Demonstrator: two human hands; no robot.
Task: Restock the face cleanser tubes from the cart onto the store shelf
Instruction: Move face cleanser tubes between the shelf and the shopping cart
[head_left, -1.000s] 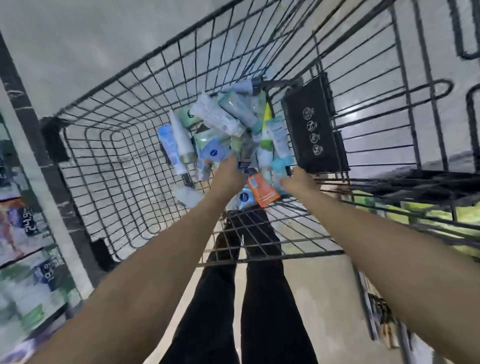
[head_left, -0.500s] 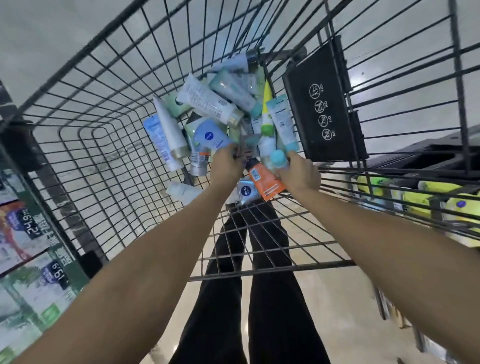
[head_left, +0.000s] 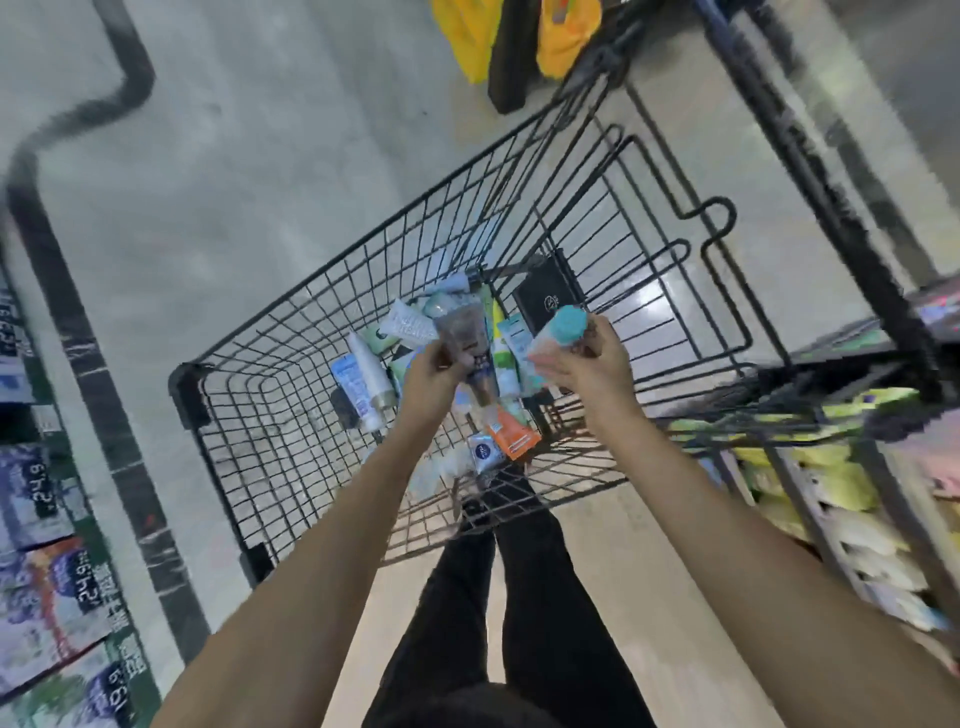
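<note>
Head view, left hand: the left hand (head_left: 434, 366) is closed around a grey-brown tube (head_left: 467, 340), which is held above the pile with its crimped end up and its cap pointing down.
Head view, right hand: the right hand (head_left: 582, 364) is wrapped around a pale tube with a teal cap (head_left: 550, 340); a second dark item seems to be pinched beside it, but blur prevents certainty.
Head view, remaining stock: a heap of face cleanser tubes (head_left: 415, 332) is left in the far corner of the wire cart (head_left: 291, 415), with an orange tube (head_left: 511, 439) lying nearest the person.
Head view, destination: a shelf (head_left: 810, 483) with yellow-green packs is seen just right of the cart; which bay is meant cannot be told.
Risk, drop: a tube could be lost from the fuller right hand, if two items are indeed carried.
Risk, snag: a tube or wrist could be caught on the cart rim during lifting.
Risk, misplacement: the wrong shelf slot could be chosen, since the frame is motion-blurred and labels are unreadable.
</note>
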